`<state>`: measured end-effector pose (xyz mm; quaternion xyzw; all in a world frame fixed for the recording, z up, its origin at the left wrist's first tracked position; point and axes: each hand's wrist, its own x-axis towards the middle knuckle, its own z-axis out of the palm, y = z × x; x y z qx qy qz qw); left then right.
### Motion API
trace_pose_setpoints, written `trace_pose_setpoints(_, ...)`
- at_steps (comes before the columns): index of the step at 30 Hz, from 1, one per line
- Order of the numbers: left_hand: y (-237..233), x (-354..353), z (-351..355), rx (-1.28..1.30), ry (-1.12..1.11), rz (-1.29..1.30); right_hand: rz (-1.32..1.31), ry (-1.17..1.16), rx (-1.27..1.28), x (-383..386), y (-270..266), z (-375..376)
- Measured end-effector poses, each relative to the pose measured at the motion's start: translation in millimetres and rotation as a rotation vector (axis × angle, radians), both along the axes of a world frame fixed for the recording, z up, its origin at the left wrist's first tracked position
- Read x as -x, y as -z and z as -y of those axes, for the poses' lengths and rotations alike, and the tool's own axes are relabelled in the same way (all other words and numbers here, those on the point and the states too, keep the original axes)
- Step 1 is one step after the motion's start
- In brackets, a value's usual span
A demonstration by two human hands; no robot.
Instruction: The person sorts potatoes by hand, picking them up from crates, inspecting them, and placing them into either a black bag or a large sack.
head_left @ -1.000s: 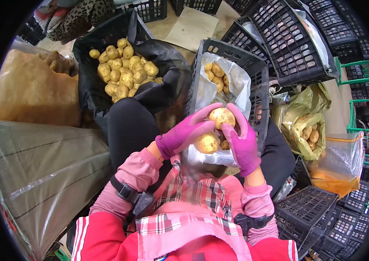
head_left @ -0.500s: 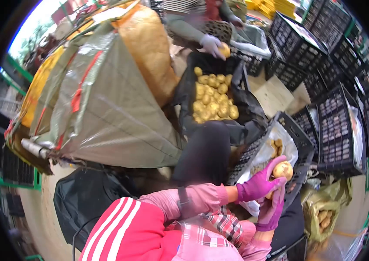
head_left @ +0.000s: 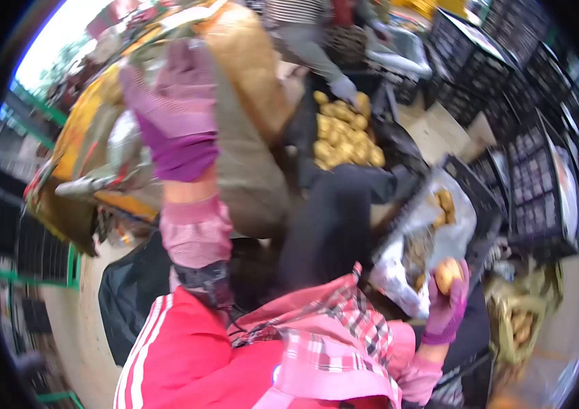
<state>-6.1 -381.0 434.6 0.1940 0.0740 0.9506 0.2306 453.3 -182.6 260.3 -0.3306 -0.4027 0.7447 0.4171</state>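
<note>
My right hand [head_left: 448, 310], in a purple and pink glove, holds a potato [head_left: 448, 276] above a lined black crate. In that crate, a pale plastic liner [head_left: 463, 204] holds a few potatoes [head_left: 444, 208] and some brownish matter. My left hand [head_left: 177, 102], gloved the same way, is stretched out over the big greenish-grey sack [head_left: 252, 163]. Its thumb stands apart from the fingers, and no item shows in it; the fingertips are blurred. Farther ahead, yellow potatoes [head_left: 344, 140] fill a black-lined crate.
Another person's gloved hand [head_left: 344, 88] touches the potatoes in the far crate. Stacked black crates [head_left: 542, 180] line the right side. An olive bag [head_left: 508, 334] with potatoes sits at lower right. My dark-clad knee [head_left: 334, 211] is between the sack and the near crate.
My left hand has left the potato and swung up and left over the sack. The right hand keeps the potato, slightly lower. The other person's hand has moved down onto the potatoes.
</note>
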Motion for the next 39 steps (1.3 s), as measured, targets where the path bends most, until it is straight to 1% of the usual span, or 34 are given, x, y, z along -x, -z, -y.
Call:
trace_pose_setpoints(1, -10, -45, -39, 0.192, -0.388, 0.046, -0.008, 0.018, 0.015, 4, -9, 3)
trace_pose_setpoints(3, 21, -83, -77, 0.380, -0.239, -0.114, 0.013, 0.039, -0.033, 6, -13, 2)
trace_pose_setpoints(4, 38, -107, -95, 0.489, -0.019, -0.164, 0.054, 0.067, -0.056, 7, -19, 3)
trace_pose_setpoints(5, 55, -132, -113, 0.588, 0.189, -0.225, 0.177, 0.075, -0.168, 5, -19, 0)
trace_pose_setpoints(6, 80, -153, -131, 0.720, 0.379, -0.358, 0.223, 0.106, -0.211, 6, -23, -3)
trace_pose_setpoints(7, 103, -174, -149, 0.793, 0.576, -0.415, 0.286, 0.113, -0.315, 3, -17, -10)
trace_pose_setpoints(8, 126, -191, -162, 0.871, 0.744, -0.521, 0.290, 0.120, -0.326, 3, -19, -11)
trace_pose_setpoints(9, 140, -210, -174, 0.919, 0.894, -0.539, 0.290, 0.115, -0.339, 4, -21, -13)
trace_pose_setpoints(10, 150, -223, -182, 0.993, 1.009, -0.693, 0.327, 0.114, -0.377, 6, -21, -15)
trace_pose_setpoints(11, 166, -231, -192, 0.972, 1.144, -0.743, 0.362, 0.110, -0.410, 9, -21, -17)
trace_pose_setpoints(13, 182, -244, -202, 0.940, 1.324, -0.833, 0.460, 0.089, -0.484, 12, -12, -22)
trace_pose_setpoints(15, 191, -251, -212, 0.878, 1.302, -0.777, 0.583, 0.051, -0.571, 12, 5, -32)
trace_pose_setpoints(16, 196, -253, -218, 0.845, 1.289, -0.747, 0.598, 0.080, -0.635, 13, 14, -39)
trace_pose_setpoints(19, 227, -254, -229, 0.757, 1.135, -0.708, 0.515, -0.003, -0.361, 18, 20, -49)
trace_pose_setpoints(20, 232, -251, -232, 0.778, 1.155, -0.669, 0.543, -0.047, -0.387, 19, 21, -54)
trace_pose_setpoints(22, 242, -248, -235, 0.755, 1.155, -0.614, 0.562, -0.061, -0.398, 23, 31, -64)
trace_pose_setpoints(24, 246, -245, -238, 0.766, 1.113, -0.597, 0.609, -0.066, -0.374, 29, 42, -72)
trace_pose_setpoints(26, 243, -241, -244, 0.802, 1.046, -0.617, 0.680, -0.061, -0.334, 33, 48, -76)
trace_pose_setpoints(29, 260, -237, -249, 0.830, 0.831, -0.839, 0.741, -0.081, -0.346, 40, 46, -86)
trace_pose_setpoints(32, 260, -233, -248, 0.950, 0.717, -1.037, 0.699, -0.138, -0.218, 42, 47, -96)
trace_pose_setpoints(34, 262, -231, -248, 0.929, 0.642, -1.028, 0.649, -0.160, -0.138, 42, 46, -103)
trace_pose_setpoints(35, 263, -232, -250, 0.918, 0.601, -1.025, 0.620, -0.151, -0.156, 43, 48, -106)
trace_pose_setpoints(38, 264, -239, -248, 0.976, 0.821, -0.741, 0.601, -0.138, -0.210, 48, 50, -107)
trace_pose_setpoints(39, 263, -240, -249, 0.989, 0.834, -0.749, 0.605, -0.134, -0.228, 50, 50, -106)
